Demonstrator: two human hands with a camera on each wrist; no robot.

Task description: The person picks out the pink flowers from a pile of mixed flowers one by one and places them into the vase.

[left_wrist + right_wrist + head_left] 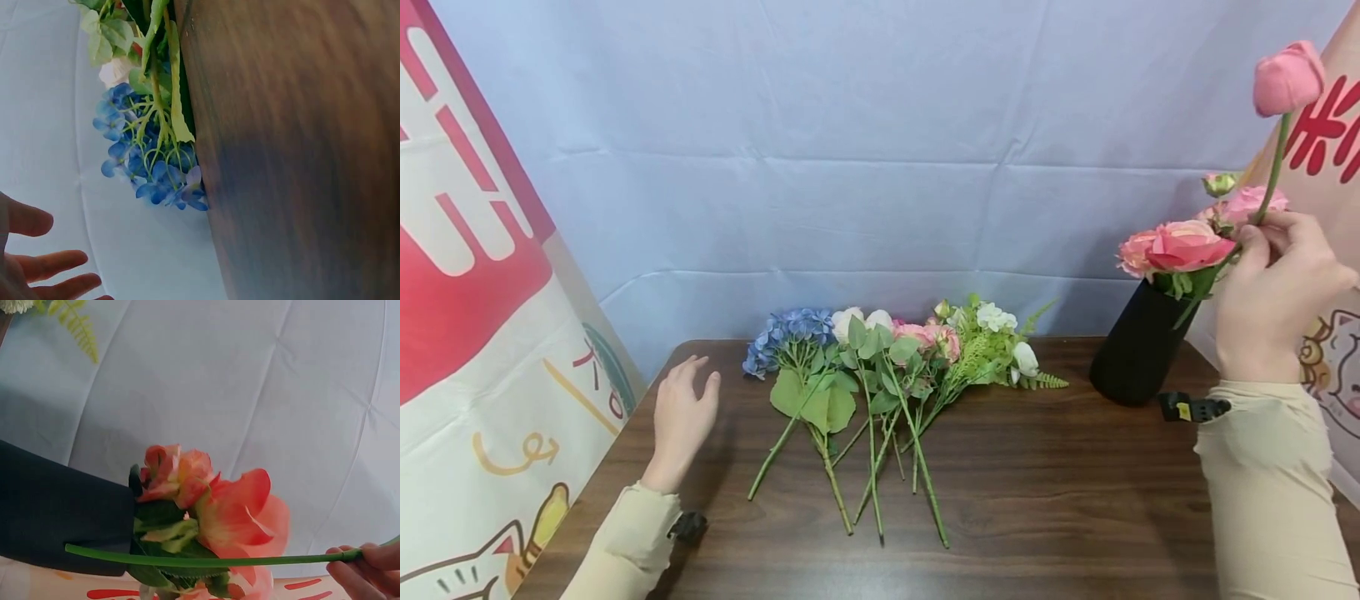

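In the head view, my right hand [1270, 292] pinches the green stem [1276, 167] of a pink flower bud [1289, 79] between thumb and fingers. The bud points up, above the black vase [1138, 346]. In the right wrist view, the stem [206, 560] crosses in front of coral flowers [240, 512], and its cut end overlaps the vase wall [56, 506] below the rim. Pink blooms [1187, 246] stand in that vase. My left hand [685, 412] holds nothing, its fingers relaxed over the table's left side, nearest to the blue hydrangea [793, 333].
Several loose flowers lie mid-table, stems toward me: white blooms [847, 323], pink roses [925, 335], green fern sprigs [977, 358]. The brown table [1037, 492] ends at a pale blue cloth [880, 192]. Printed cloths hang at left [467, 333] and right [1337, 358].
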